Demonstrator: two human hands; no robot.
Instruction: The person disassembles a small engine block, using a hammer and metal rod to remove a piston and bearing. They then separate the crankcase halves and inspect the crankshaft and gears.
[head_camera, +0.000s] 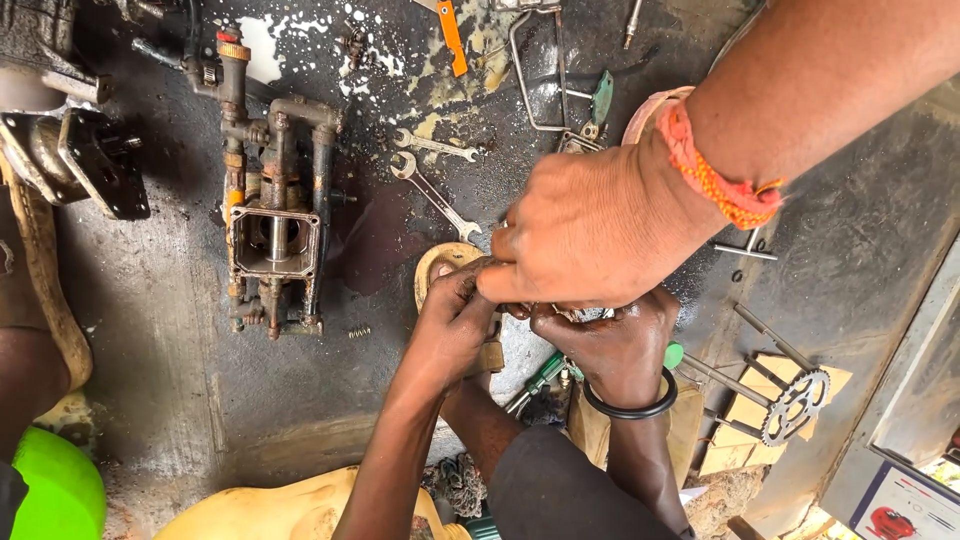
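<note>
Both hands at the middle of the oily dark surface, closed around a small metal part that shows only as a sliver between them. Left hand with fingers curled tight on its left side; right hand, black ring at the wrist, gripping from the right. Another person's hand with orange wrist thread pressing down from above, touching both. Just beyond, two spanners; farther left, a greasy pump body. To the right, a sprocket.

We see a rusty metal pump block at nine o'clock, two wrenches at twelve, a toothed sprocket at four.
</note>
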